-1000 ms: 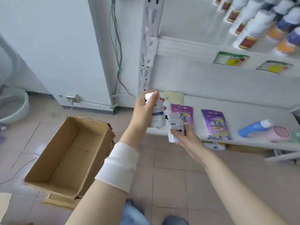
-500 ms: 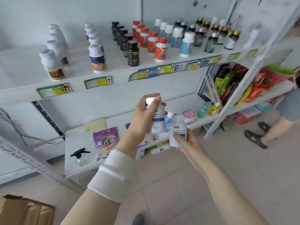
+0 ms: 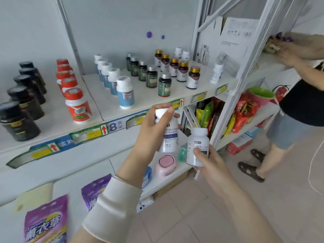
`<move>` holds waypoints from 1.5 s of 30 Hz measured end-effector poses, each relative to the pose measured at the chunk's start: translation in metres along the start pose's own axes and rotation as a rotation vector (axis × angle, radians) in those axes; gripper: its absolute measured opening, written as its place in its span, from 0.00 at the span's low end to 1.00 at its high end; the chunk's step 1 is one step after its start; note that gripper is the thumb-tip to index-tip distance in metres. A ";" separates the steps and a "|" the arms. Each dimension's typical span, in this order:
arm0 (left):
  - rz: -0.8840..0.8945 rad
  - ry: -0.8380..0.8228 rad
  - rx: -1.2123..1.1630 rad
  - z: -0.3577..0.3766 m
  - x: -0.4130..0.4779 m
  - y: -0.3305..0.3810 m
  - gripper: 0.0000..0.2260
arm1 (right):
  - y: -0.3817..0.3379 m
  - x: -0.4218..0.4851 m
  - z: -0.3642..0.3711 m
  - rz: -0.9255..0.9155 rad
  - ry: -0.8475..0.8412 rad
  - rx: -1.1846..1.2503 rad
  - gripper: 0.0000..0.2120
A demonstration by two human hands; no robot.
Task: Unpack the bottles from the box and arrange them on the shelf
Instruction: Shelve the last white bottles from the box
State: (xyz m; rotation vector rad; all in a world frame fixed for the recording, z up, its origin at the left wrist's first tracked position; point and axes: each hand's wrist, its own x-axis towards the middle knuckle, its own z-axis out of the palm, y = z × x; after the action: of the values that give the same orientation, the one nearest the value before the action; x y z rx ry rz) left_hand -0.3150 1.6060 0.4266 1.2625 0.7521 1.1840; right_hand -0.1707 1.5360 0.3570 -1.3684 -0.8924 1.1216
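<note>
My left hand [image 3: 149,132] grips a white bottle with a dark blue label [image 3: 169,135], upright, just below the front edge of the upper shelf [image 3: 140,104]. To its right my right hand [image 3: 207,161] holds a second white bottle [image 3: 198,146] of the same kind, slightly lower. Rows of bottles stand on the upper shelf: black ones [image 3: 19,120], red-capped ones [image 3: 78,106], blue-labelled white ones [image 3: 125,94], dark green ones [image 3: 164,84] and gold-capped ones [image 3: 192,78]. The cardboard box is out of view.
A lower shelf [image 3: 175,179] carries purple pouches [image 3: 45,221], a pink item [image 3: 166,163] and a small teal bottle. A metal upright [image 3: 233,95] splits off a rack of snack bags [image 3: 243,111]. Another person [image 3: 298,106] stands at the right. Tiled floor lies below.
My view has swung up and right, from the open box on the floor to the upper shelf of bottles. Both hands kept hold of their bottles and came closer to the shelf edge.
</note>
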 end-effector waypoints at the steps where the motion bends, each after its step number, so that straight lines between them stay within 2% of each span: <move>1: 0.000 -0.007 -0.001 0.011 0.021 -0.001 0.07 | -0.010 0.017 -0.012 -0.015 0.014 -0.003 0.08; 6: 0.034 -0.044 0.009 0.075 0.119 -0.012 0.07 | -0.053 0.103 -0.086 -0.091 0.058 0.002 0.10; 9: 0.043 -0.066 0.014 0.117 0.169 -0.021 0.06 | -0.075 0.152 -0.133 -0.136 0.036 0.028 0.15; 13: 0.090 -0.036 0.066 0.164 0.230 -0.031 0.09 | -0.104 0.229 -0.192 -0.189 0.013 -0.012 0.11; 19: 0.143 0.122 0.175 0.208 0.303 -0.036 0.07 | -0.154 0.324 -0.239 -0.273 -0.188 -0.043 0.11; 23: 0.155 0.190 0.233 0.219 0.348 -0.034 0.09 | -0.179 0.385 -0.243 -0.306 -0.285 -0.027 0.11; 28: 0.145 0.255 0.391 0.212 0.411 -0.033 0.15 | -0.191 0.451 -0.230 -0.329 -0.370 -0.040 0.18; 30: 0.130 0.238 0.485 0.205 0.435 -0.030 0.16 | -0.196 0.473 -0.224 -0.344 -0.400 -0.068 0.20; 34: 0.068 0.220 0.665 0.184 0.481 -0.030 0.05 | -0.198 0.507 -0.214 -0.373 -0.440 -0.132 0.19; 37: -0.028 0.188 0.772 0.167 0.512 -0.039 0.13 | -0.188 0.530 -0.206 -0.329 -0.479 -0.247 0.22; 45: -0.172 0.002 1.035 0.156 0.545 -0.060 0.15 | -0.152 0.558 -0.188 -0.272 -0.676 -0.469 0.24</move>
State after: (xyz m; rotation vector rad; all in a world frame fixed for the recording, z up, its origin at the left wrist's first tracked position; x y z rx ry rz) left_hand -0.0054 2.0802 0.4945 1.9600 1.5414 0.6236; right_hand 0.1717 2.0343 0.4238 -1.1753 -1.8672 1.2206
